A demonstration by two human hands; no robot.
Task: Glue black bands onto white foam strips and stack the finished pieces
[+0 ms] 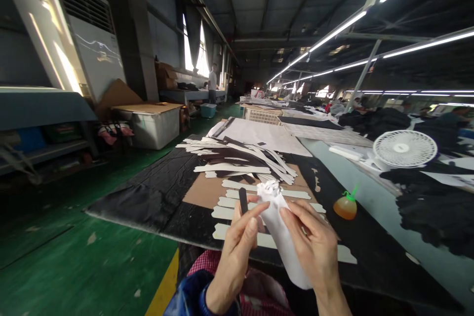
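Observation:
My left hand (240, 242) grips a short dark strip (243, 200) that sticks up between its fingers; its index fingertip reaches to a white sheet (283, 237). This sheet hangs long and curved, with a crumpled, ragged top end, and looks like paper or thin cloth. My right hand (313, 237) pinches its right edge between thumb and fingers. Beneath both hands, several pale strips with notched ends (264, 240) lie in rows on a brown board (202, 191). Beyond them is a loose pile of pale and dark strips (240, 155).
A black cloth (137, 207) covers the table. To the right stand a squeeze bottle with orange liquid and a green cap (345, 206) and a white fan (405, 148). A large white sheet (259, 133) and a plastic crate (262, 114) lie farther back. A person (212, 84) stands far off.

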